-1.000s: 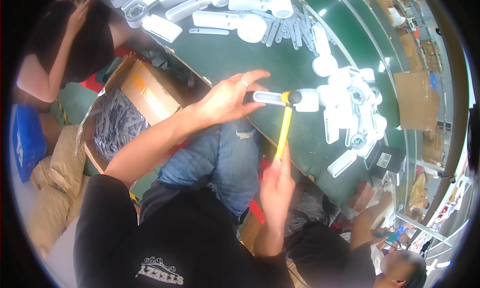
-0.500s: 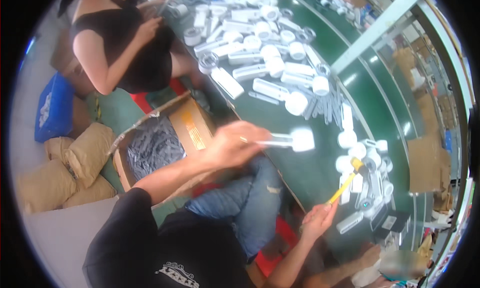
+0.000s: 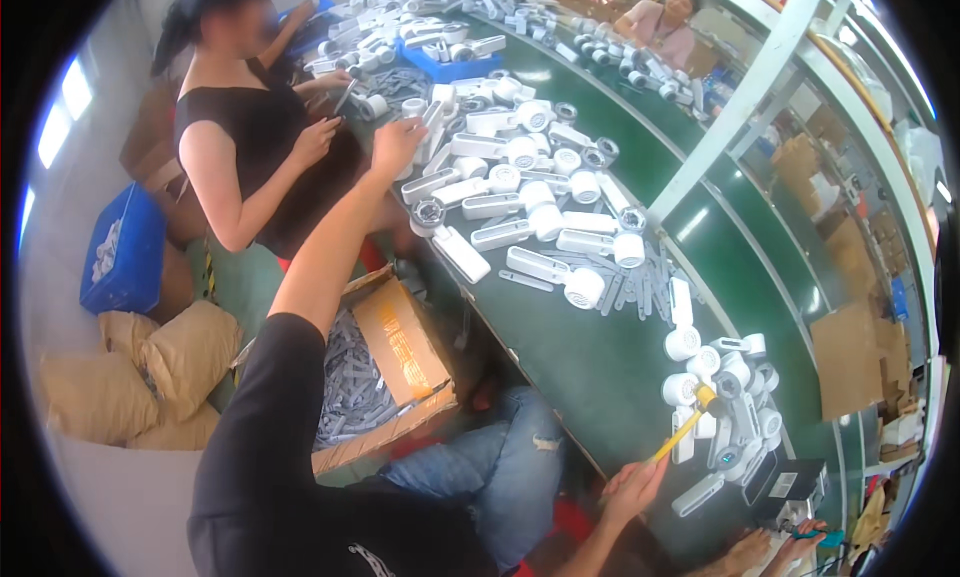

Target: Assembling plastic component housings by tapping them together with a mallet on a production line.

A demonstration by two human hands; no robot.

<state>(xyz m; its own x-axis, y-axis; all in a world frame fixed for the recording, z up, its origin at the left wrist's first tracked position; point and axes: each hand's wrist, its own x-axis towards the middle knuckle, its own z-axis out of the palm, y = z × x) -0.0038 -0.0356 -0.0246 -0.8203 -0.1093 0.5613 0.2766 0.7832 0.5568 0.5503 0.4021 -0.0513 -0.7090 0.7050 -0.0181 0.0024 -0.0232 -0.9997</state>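
Observation:
My left arm reaches far out to the near-left edge of a large pile of white handheld fans [image 3: 500, 177]. My left hand [image 3: 398, 147] is closed there, its fingers pinching the pale handle of a handheld fan [image 3: 434, 127]; part of that fan is hidden by the hand and its neighbours. Low on the right, my right hand [image 3: 634, 487] grips the yellow handle of a small mallet [image 3: 680, 435]. The mallet's yellow and dark head [image 3: 707, 397] hangs over a smaller heap of white fans [image 3: 740, 377] at the table's right.
Loose grey strips [image 3: 640, 287] lie beside the pile on the green table [image 3: 560, 362]. Left of my legs stands a carton [image 3: 395, 342] of grey parts. A co-worker [image 3: 240, 147] sits at the left, another [image 3: 665, 27] across the table. A metal post [image 3: 740, 102] rises at the right.
My left hand has swung from the middle of the table, where it held a white fan, forward and left to the pile. The right hand still holds the mallet. The view has tilted up.

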